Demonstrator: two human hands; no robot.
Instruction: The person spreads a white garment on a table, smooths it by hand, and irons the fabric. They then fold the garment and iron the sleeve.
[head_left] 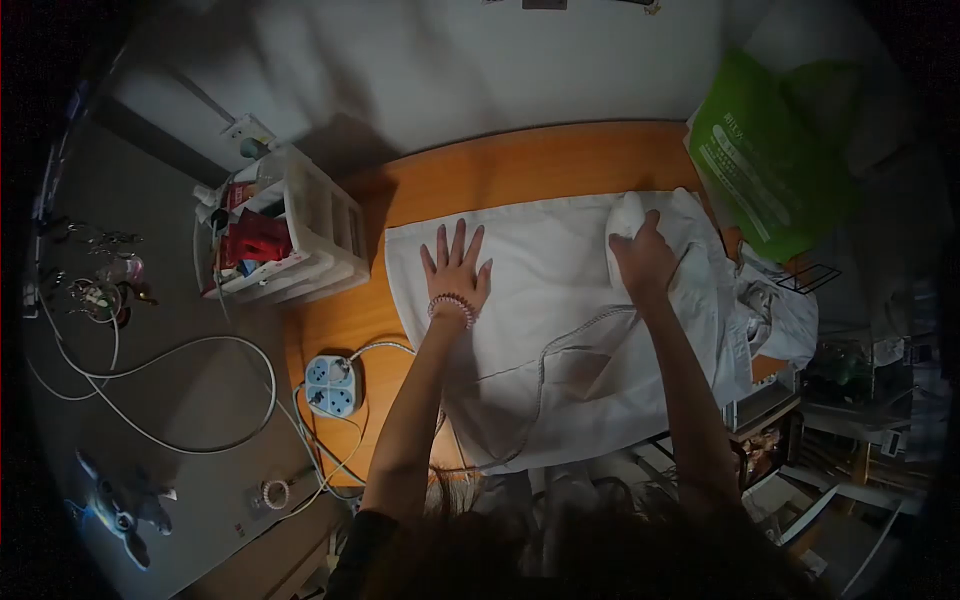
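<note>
A white cloth point(530, 260) is spread over the wooden table. My left hand point(458, 275) lies flat on its left part, fingers spread, with a beaded band around the wrist. On the right part of the cloth, my right hand point(647, 258) is closed around a white handheld appliance point(627, 212), possibly an iron; its underside is hidden. A braided cord point(543, 380) runs from near the right hand across the cloth toward the table's front edge.
At the left stand a white drawer unit point(330, 215) holding small items and a power strip point(333, 386) with cables. A green bag point(765, 160) is at the back right. Crumpled white fabric point(785, 310) lies at the right edge. A wall point(500, 70) rises behind.
</note>
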